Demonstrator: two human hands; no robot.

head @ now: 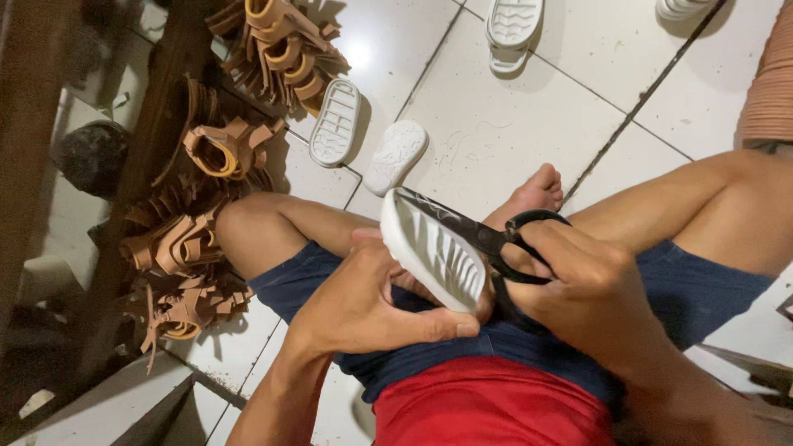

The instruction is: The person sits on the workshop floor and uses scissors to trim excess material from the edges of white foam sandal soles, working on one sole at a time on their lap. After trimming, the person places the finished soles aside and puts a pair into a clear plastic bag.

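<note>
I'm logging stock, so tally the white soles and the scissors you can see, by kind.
White sole in the left hand: 1
White soles on the floor: 5
Black scissors in the right hand: 1
Total: 7

The floor is laid with glossy white square ceramic tiles divided by dark grout lines, and a bright patch of light glares off them near the top. A dark brown wooden beam runs slanting down the left side. A pale grey concrete step sits at the lower left corner, in shadow.
</note>
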